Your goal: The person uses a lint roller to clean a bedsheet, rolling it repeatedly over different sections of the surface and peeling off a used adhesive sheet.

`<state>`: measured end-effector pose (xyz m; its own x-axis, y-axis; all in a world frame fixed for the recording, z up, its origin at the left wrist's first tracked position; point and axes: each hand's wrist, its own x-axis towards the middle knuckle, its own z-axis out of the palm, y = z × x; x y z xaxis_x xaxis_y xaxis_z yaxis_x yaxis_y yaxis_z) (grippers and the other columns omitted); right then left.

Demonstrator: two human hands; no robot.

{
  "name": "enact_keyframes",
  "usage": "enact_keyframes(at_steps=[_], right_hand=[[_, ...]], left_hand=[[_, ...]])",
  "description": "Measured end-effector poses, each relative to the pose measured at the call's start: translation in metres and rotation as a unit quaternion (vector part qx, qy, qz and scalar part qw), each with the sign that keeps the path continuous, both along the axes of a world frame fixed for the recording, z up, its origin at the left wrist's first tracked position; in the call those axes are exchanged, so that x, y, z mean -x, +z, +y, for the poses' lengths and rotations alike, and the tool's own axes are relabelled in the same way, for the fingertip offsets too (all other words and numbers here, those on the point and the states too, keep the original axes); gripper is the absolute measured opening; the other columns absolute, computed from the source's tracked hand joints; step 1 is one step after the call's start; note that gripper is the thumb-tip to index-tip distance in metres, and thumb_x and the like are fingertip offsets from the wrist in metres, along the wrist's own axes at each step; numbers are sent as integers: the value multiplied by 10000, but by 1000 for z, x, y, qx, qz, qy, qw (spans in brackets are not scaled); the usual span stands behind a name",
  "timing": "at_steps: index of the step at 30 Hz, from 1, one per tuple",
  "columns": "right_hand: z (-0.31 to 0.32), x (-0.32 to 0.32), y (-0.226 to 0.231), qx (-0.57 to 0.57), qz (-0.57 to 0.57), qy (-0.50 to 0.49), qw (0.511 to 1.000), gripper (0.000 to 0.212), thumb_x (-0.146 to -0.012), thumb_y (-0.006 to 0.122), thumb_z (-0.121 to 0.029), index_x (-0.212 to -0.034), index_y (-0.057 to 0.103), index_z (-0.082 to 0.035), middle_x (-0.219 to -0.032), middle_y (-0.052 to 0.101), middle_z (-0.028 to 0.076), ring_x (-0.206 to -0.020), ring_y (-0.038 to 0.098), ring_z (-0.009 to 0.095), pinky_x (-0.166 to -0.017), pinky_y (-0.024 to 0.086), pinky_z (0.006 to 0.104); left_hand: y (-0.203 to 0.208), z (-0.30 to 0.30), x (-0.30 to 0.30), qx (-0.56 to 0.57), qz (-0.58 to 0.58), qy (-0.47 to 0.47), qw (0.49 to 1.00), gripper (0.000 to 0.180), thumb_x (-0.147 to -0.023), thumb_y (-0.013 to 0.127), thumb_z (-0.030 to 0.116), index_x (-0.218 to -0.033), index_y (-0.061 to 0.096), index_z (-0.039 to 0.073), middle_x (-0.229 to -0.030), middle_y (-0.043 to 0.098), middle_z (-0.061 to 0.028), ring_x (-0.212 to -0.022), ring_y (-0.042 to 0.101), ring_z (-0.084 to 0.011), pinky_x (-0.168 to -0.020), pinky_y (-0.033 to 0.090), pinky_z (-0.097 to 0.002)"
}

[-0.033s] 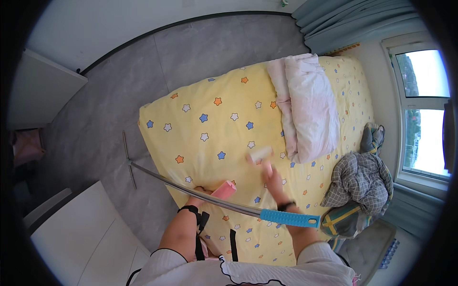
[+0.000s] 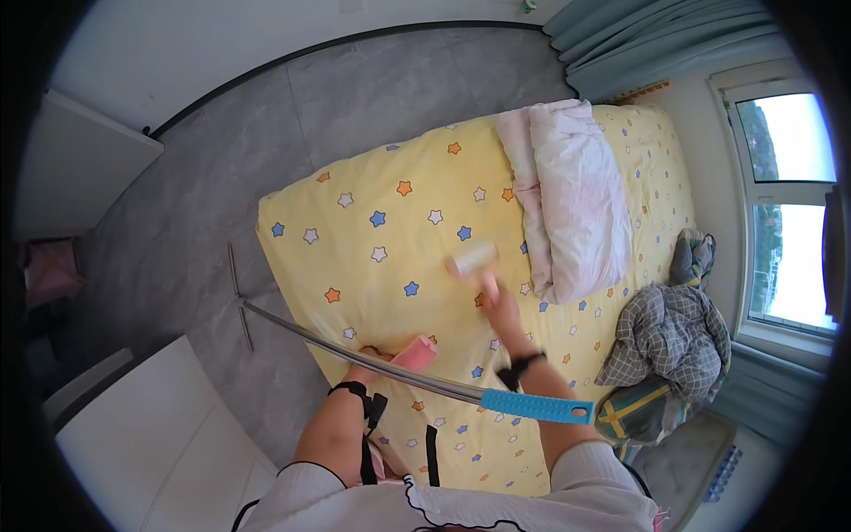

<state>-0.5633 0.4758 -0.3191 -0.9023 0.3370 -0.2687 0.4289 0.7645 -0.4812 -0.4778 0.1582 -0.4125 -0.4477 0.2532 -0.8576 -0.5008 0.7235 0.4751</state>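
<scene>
My right hand (image 2: 502, 312) is closed around the pink handle of a lint roller (image 2: 476, 258). Its white roll is over the yellow star-patterned sheet (image 2: 390, 177), near the middle of the bed; whether it touches is hard to tell. My left hand (image 2: 370, 354), partly hidden behind a metal pole (image 2: 355, 355), is at a pink, tube-like cover (image 2: 415, 354) at the bed's near left. Its fingers are mostly hidden, but the cover appears held. The pole has a blue textured grip (image 2: 536, 405) and passes above my forearms.
A folded pale pink quilt (image 2: 581, 204) lies across the bed right of the roller. Crumpled grey checked bedding (image 2: 669, 341) is heaped at the right, below a window (image 2: 789, 248). A white cabinet (image 2: 168, 443) stands at lower left. Grey floor (image 2: 204, 177) borders the bed.
My right hand and the lint roller have shifted a little up and to the left over the sheet. The left hand and pink cover stay in place.
</scene>
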Motion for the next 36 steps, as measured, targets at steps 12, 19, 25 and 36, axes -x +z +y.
enact_keyframes(at_steps=[12,19,25,36], right_hand=[[72,-249,24,2,-207,-82,975,457,-821,598,-277,-1213,500,-64,-835,627,207,-783,588,421,-659,460,489],[14,-86,9,-47,-98,60,992,357,-783,631,-259,-1073,578,-58,-839,639,197,-765,613,384,-680,496,462],[-85,124,1,-6,-14,136,991,313,-821,565,-271,-1066,590,-80,-880,644,202,-819,617,376,-699,494,450],[65,-174,21,-59,-146,105,982,239,-800,648,-280,-921,581,-85,-745,635,178,-691,629,357,-604,500,440]], left_hand=[[13,-8,4,-60,-119,53,990,716,-627,730,453,-1173,594,10,-1202,599,-164,-1131,561,-274,-949,439,-307],[11,-2,-3,-26,-18,30,999,251,-726,675,293,-604,662,74,-610,647,-54,-601,629,-177,-625,503,-295],[19,4,13,-60,-77,40,994,472,-681,715,351,-995,602,18,-996,613,-136,-950,576,-241,-815,462,-310],[2,-2,-5,-53,-79,65,993,538,-657,727,394,-1025,606,21,-1017,613,-144,-974,582,-257,-851,457,-315]])
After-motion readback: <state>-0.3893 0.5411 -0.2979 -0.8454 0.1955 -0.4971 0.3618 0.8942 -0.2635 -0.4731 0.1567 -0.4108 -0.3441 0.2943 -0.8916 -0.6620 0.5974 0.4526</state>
